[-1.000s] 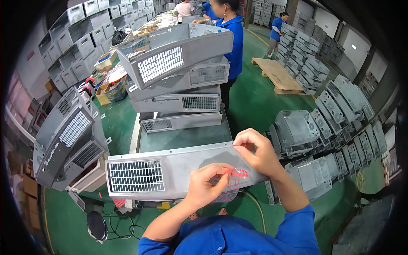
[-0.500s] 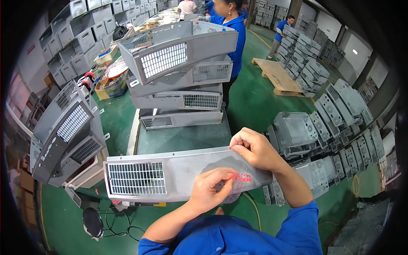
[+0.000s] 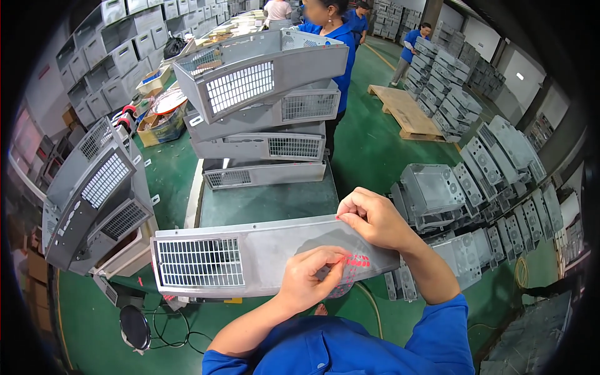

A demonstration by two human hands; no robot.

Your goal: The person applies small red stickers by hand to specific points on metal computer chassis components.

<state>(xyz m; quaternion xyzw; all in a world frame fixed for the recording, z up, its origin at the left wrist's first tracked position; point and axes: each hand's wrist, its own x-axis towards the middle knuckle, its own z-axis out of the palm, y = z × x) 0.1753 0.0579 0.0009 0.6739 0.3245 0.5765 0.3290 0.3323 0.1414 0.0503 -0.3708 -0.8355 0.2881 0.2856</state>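
A grey sheet-metal panel [image 3: 281, 240] with a white-edged grille [image 3: 200, 262] at its left end lies across in front of me. My left hand [image 3: 312, 278] is closed in a pinch on the edge of a clear sheet of red oval stickers [image 3: 359, 261], over the panel's near right part. The sheet hangs down past the near edge. At the panel's far edge, my right hand [image 3: 369, 215] pinches a small red sticker [image 3: 338, 217] between thumb and forefinger, against or just above the metal. Its other fingers are curled.
Behind the panel, similar grey housings [image 3: 262, 100] are stacked on a dark table [image 3: 269, 206]. More housings [image 3: 94, 194] lean at the left, and rows of metal parts [image 3: 475, 206] stand at the right. A co-worker [image 3: 337, 56] stands beyond the stack. A cable [image 3: 181, 334] lies on the green floor.
Both hands keep their pinches in nearly the same place. The view has shifted very slightly. A co-worker at the back shows more fully beside the nearer one.
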